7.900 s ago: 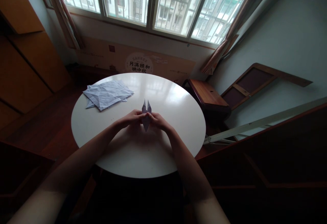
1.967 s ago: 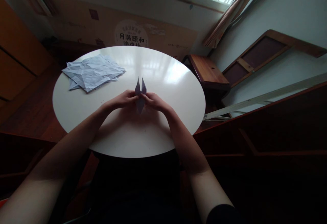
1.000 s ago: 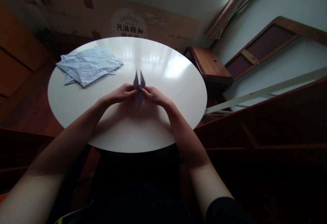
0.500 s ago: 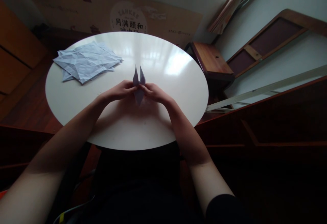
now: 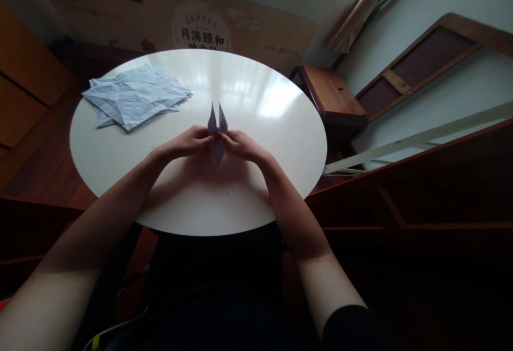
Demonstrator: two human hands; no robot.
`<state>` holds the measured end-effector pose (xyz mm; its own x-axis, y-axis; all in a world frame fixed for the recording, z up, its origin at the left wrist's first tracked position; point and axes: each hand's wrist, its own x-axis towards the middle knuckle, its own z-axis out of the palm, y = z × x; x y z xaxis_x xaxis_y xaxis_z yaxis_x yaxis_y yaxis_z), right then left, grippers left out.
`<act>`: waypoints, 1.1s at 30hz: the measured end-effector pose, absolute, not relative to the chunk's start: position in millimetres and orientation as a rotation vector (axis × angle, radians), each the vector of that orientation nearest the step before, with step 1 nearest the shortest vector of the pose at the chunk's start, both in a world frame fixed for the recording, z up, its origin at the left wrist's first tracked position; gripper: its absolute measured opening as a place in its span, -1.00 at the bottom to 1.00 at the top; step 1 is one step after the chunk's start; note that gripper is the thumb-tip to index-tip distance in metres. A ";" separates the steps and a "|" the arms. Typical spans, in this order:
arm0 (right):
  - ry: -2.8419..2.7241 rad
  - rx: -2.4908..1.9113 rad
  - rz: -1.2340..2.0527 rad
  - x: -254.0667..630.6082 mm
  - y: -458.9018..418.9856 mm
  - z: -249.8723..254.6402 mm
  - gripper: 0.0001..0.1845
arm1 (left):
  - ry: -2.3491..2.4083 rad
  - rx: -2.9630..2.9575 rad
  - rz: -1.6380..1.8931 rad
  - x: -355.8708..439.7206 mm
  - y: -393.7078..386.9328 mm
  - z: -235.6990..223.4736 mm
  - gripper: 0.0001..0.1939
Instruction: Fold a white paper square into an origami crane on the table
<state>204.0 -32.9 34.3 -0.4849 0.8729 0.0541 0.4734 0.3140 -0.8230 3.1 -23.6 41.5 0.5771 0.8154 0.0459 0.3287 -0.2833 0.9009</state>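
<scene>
A folded piece of pale bluish paper is held between my two hands above the middle of the white table. Two narrow points of it stand up side by side, and a broader point hangs down. My left hand pinches its left side, thumb in front. On the right side, my right hand pinches it in the same way. The other fingers are partly hidden behind the paper. A pile of creased paper sheets lies at the table's far left.
A wooden cabinet or stool stands beyond the table's right side. Farther right, a pale metal rail runs along dark wooden furniture. Behind the table is a cardboard panel with printed characters.
My hands and the folded paper keep almost the same pose. The whole view has shifted very slightly.
</scene>
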 end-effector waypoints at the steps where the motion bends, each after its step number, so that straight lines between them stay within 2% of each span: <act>1: -2.090 -1.189 1.055 203.9 -33.1 34.6 -0.47 | 0.926 1.858 0.647 3.3 -23.4 41.2 -0.43; 8: -2.107 -1.225 1.043 203.8 -34.7 37.5 -0.49 | 0.898 1.892 0.643 2.7 -20.0 35.9 -0.36; 26: -2.097 -1.243 1.054 205.6 -35.2 35.0 -0.58 | 0.820 1.919 0.656 3.8 -19.4 35.6 -0.41; 33: -2.081 -1.249 1.103 206.0 -35.7 35.4 -0.56 | 0.799 1.915 0.652 3.7 -19.9 35.6 -0.45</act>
